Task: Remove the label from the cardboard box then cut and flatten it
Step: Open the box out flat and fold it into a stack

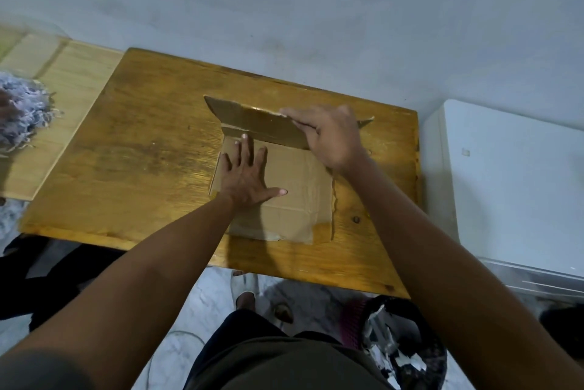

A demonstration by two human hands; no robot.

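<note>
Item: cardboard box (284,197), opened out, frame centre on wooden table (142,152). Left hand (246,178) spread, pressing panel flat. Right hand (328,133) grips raised far flap (252,121). Step: flattening. Next, likely: press flap down.

shredded paper (22,115) — cut off left | flap's (252,119) right end — behind hand (328,133)

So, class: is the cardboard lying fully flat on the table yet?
No. The cardboard lies mostly flat, but its far flap stands raised, held by the right hand.
</note>
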